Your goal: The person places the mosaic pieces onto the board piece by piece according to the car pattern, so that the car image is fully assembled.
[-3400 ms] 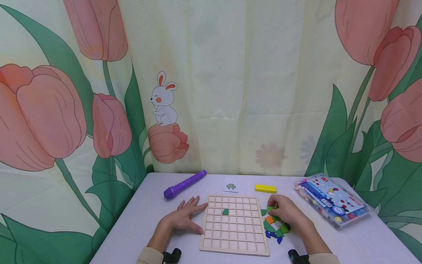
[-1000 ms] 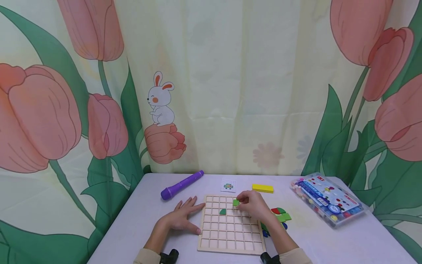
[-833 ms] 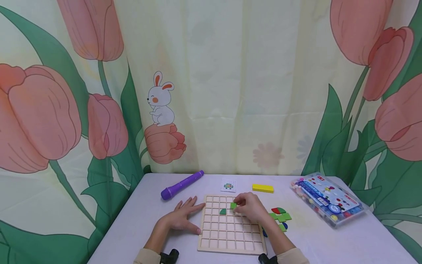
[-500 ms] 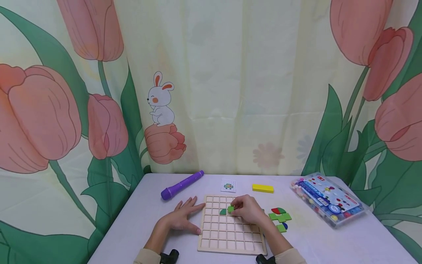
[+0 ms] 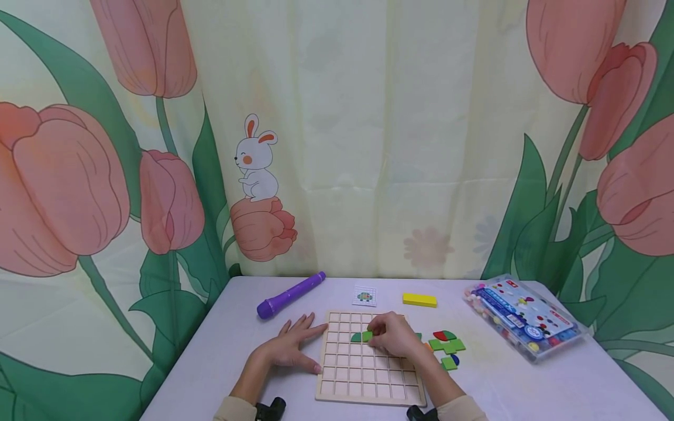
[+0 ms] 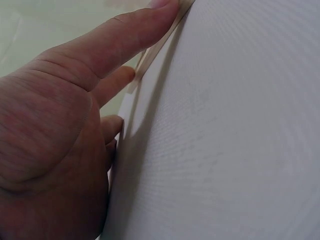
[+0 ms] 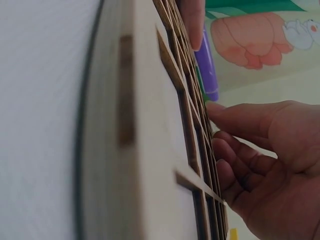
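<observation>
A wooden grid board [image 5: 342, 400] lies flat on the white table. One dark green quarter-round tile [image 5: 356, 337] sits in a cell in its upper part. Directly to the right of that tile, my right hand [image 5: 392, 334] pinches a light green square tile [image 5: 367, 336] down at the board between thumb and fingers. My left hand [image 5: 289, 348] is spread along the board's left edge, thumb and index fingertip at the rim. In the left wrist view, the thumb [image 6: 130, 37] of that hand reaches the pale wooden edge [image 6: 155, 50].
Right of the board lie loose light green tiles [image 5: 450, 347], a red tile [image 5: 439, 335] and a blue tile [image 5: 455, 359]. Behind stand a small pattern card [image 5: 364, 296], a yellow block [image 5: 419, 300] and a purple microphone [image 5: 292, 296]. A clear plastic case [image 5: 526, 318] sits at right.
My right hand has left the loose tiles with the light green square and brought it leftward across the board, beside the dark green tile. My left hand has kept its place.
</observation>
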Available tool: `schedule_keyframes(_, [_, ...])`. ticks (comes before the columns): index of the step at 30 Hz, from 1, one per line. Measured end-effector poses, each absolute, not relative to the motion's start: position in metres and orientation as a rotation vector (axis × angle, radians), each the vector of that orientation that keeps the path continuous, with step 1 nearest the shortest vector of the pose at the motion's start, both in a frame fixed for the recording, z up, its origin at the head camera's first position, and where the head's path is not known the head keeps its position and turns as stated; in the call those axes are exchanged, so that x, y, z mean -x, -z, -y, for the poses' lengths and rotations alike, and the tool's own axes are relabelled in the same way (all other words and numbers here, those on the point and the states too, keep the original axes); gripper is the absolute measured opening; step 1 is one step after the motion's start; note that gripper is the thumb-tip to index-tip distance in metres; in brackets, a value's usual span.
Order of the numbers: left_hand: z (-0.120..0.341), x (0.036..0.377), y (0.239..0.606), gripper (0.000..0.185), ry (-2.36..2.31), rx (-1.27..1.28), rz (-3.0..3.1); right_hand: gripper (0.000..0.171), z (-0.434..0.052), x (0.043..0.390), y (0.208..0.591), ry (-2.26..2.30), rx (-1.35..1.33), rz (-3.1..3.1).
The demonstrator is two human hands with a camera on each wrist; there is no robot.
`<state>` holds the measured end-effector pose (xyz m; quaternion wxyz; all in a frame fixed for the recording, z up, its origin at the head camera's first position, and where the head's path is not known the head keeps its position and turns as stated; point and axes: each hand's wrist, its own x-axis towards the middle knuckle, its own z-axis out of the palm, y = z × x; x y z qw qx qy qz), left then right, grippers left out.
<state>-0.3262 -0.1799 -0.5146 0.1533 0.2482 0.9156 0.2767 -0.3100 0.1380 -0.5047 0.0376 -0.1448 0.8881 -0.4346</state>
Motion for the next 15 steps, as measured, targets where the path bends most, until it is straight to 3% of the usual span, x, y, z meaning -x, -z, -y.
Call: schedule_keyframes(15, [0.1795, 0.3239, 0.5125, 0.103, -0.801, -0.691, -2.625, 0.029, -0.1365, 0.3103, 0.5054, 1.293, 0.434, -2.740])
